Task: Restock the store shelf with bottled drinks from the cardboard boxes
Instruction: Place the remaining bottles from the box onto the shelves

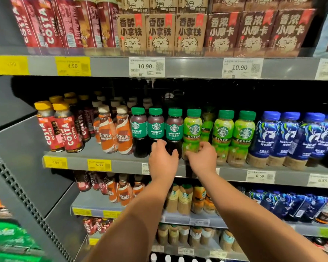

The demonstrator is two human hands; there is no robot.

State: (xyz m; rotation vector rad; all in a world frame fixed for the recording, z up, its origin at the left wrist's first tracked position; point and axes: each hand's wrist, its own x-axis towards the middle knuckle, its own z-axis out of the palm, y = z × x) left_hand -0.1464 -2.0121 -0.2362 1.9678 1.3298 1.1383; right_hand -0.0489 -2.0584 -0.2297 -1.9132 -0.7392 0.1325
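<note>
The middle shelf (121, 164) carries a front row of bottled drinks. Three dark Starbucks Americano bottles with green caps stand side by side. My left hand (163, 159) reaches to their bases, fingers curled on the lower part of the middle Americano bottle (156, 127) and thumb in front of the right Americano bottle (174, 129). Just to the right, my right hand (202, 157) grips the bottom of a light green Starbucks bottle (193, 129). Behind that bottle a gap shows another green bottle set further back. No cardboard box is in view.
Costa bottles (64, 129) and Nescafe bottles (121, 133) stand to the left, more green Starbucks bottles (233, 133) and blue Luckin bottles (284, 135) to the right. Carton packs (159, 33) fill the shelf above. Lower shelves hold more bottles. A grey side panel (13, 167) bounds the left.
</note>
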